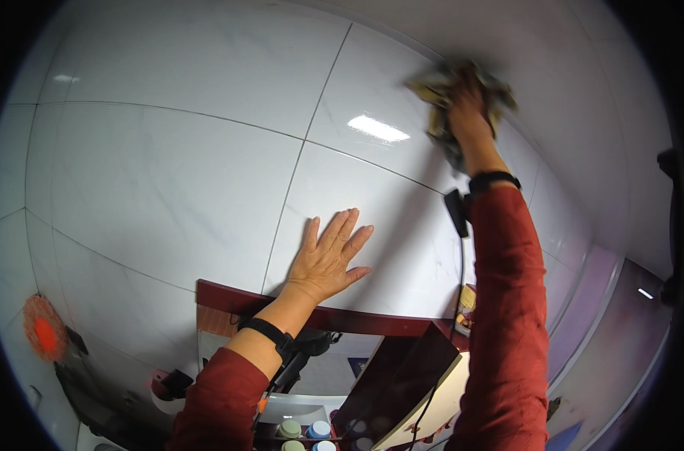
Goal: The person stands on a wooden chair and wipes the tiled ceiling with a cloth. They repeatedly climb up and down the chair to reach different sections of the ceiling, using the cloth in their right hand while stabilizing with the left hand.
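Observation:
My left hand lies flat against the white tiled wall, its fingers spread and nothing in them. It rests just above the dark red top edge of a mirror cabinet. High on the right, my right hand presses a crumpled yellow and grey cloth to the wall, close to where the wall meets the pale surface above. Motion smears both the cloth and the fingers on it. Red sleeves cover both forearms, and each wrist wears a black strap.
Below, a dark cabinet door stands ajar beside jars with green and blue-white lids. A thin black cable hangs along my right arm. At the far left is a fuzzy pink-orange round thing. A pale panel stands at right.

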A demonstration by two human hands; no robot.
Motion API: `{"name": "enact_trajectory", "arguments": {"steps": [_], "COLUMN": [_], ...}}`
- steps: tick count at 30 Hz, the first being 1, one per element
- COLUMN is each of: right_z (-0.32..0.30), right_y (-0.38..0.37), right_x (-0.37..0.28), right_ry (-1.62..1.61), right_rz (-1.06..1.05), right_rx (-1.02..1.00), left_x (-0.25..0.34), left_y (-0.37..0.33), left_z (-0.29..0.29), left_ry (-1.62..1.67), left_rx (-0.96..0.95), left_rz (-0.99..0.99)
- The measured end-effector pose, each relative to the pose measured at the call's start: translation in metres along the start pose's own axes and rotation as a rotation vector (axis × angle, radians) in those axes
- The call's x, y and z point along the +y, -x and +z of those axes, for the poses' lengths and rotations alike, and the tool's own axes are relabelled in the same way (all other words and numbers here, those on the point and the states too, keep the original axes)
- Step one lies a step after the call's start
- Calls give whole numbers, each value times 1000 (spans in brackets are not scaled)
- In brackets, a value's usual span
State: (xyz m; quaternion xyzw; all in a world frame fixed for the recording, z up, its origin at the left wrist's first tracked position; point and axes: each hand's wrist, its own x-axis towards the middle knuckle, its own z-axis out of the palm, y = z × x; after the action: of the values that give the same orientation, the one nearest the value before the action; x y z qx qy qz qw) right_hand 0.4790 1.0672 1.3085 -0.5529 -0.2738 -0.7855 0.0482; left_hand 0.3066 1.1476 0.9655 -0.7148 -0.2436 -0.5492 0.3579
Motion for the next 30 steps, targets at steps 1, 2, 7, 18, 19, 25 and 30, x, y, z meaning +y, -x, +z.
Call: {"name": "enact_trajectory", "arguments": {"steps": [1,2,7,18,19,25,30], "right_z": [12,21,39,-54,-61,-44,-36], "right_y": [19,32,30,-40,-51,-52,-23], "right_x": [16,27,11,-79,-86,-77,-65], "right_ry": [-36,-142,-20,-508,-491,-234,-547], "right_rz": [89,130,133,-91,-64,29,201], "right_rx": [-176,-89,119,576,670,477,423], "left_x": [0,1,0,-1,-1,-1,1], "left_y": [0,-1,-2,-1,-2,-2,-2], "left_z": [0,0,-2,-5,-5,-6,-2], "left_ry": [4,5,32,10,-13,49,50], "left_rx": [-1,-9,-5,-10,-6,45,60], "left_rz": [-1,-1,0,-3,3,-1,-17]}}
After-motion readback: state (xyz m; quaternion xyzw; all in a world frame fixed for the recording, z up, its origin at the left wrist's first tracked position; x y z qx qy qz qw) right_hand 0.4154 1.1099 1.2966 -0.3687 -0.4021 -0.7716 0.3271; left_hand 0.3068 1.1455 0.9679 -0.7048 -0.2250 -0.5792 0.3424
